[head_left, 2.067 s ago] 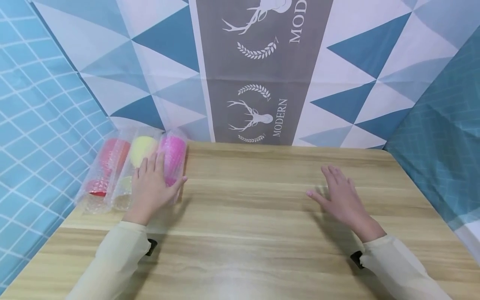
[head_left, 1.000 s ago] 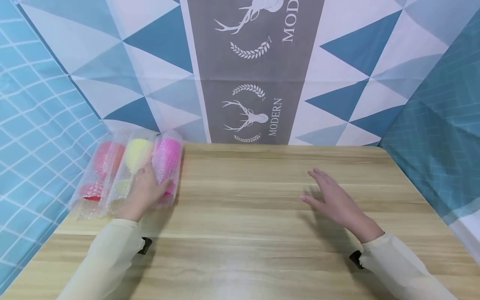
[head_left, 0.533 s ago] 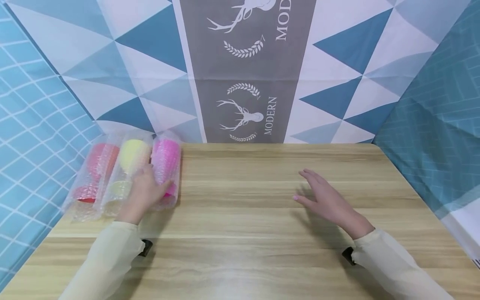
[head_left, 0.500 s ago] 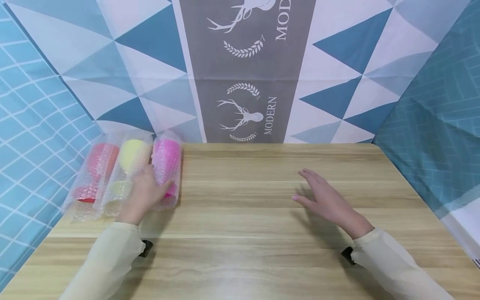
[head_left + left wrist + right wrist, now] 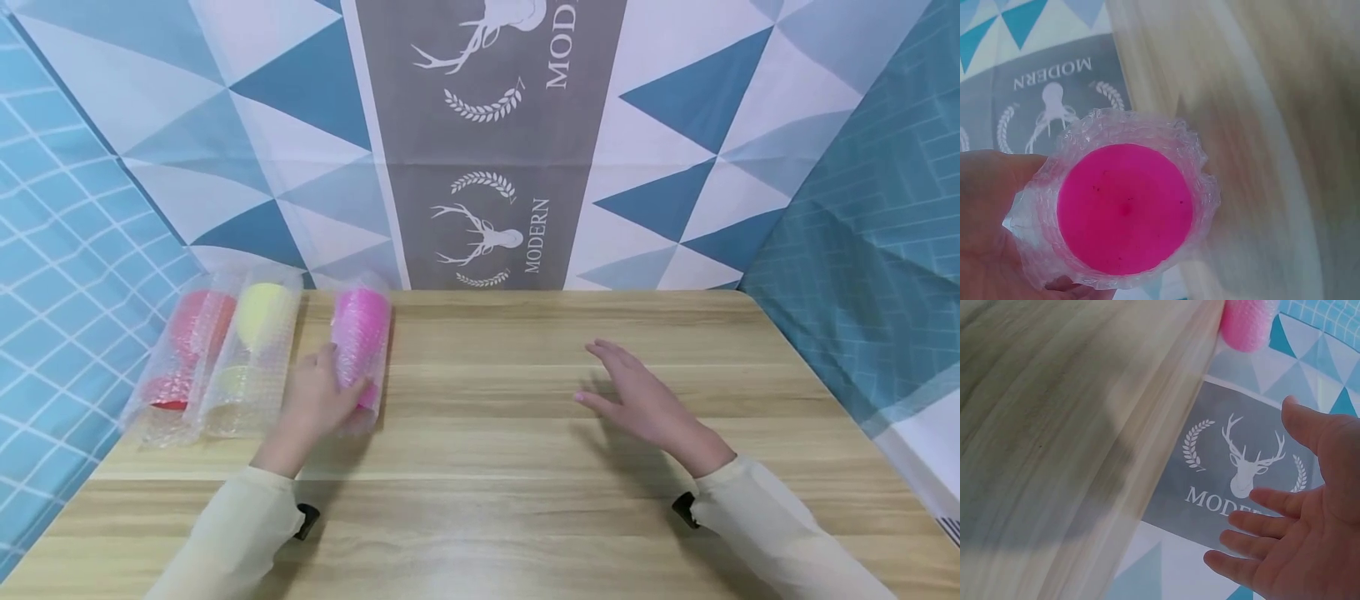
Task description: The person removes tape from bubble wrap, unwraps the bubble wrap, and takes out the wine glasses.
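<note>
My left hand (image 5: pixel 315 400) grips a pink goblet-shaped thing in bubble wrap (image 5: pixel 362 333), fingers at its left side and thumb at its right. In the left wrist view its round, flat pink end (image 5: pixel 1125 209) faces the camera, ringed by clear wrap. To the left lie two more wrapped pieces of like shape, one yellow (image 5: pixel 262 315) and one red (image 5: pixel 197 321), side by side at the back left of the table. Over the table's right part my right hand (image 5: pixel 648 408) is held with fingers extended, holding nothing; the right wrist view shows its palm (image 5: pixel 1310 544).
The wood-grain table (image 5: pixel 480 467) reaches back to a patterned cloth wall (image 5: pixel 487 167) with deer prints. Blue tiled cloth (image 5: pixel 60 292) hangs along the left side, and darker teal cloth (image 5: pixel 847 275) on the right. A black wrist device (image 5: pixel 306 521) shows at the left cuff.
My left hand has taken hold of the pink piece and shifted it right, leaving a gap beside the yellow one. The right hand has stayed over the table, drifting slightly left in view.
</note>
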A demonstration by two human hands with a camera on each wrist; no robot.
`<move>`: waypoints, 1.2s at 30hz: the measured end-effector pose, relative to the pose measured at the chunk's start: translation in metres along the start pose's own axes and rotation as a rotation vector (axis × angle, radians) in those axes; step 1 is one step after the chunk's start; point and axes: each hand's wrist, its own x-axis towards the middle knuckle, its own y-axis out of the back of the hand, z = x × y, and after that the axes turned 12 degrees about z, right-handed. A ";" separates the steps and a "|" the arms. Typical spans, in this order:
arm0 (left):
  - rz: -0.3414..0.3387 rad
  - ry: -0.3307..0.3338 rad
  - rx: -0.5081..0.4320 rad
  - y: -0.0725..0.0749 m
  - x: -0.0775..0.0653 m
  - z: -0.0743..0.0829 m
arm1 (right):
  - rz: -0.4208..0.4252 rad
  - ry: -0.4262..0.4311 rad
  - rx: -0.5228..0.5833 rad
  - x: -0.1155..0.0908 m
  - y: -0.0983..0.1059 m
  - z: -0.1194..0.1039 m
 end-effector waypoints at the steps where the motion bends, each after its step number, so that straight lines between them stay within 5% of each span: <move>1: 0.005 -0.011 0.000 -0.001 -0.003 0.001 | 0.000 0.001 0.001 0.000 0.000 -0.001; 29: 0.133 -0.220 -0.104 -0.024 -0.049 0.048 | -0.001 0.041 -0.005 -0.002 -0.008 -0.006; 36: 0.097 -0.220 -0.144 -0.027 -0.061 0.060 | -0.005 0.050 0.009 -0.002 -0.010 -0.008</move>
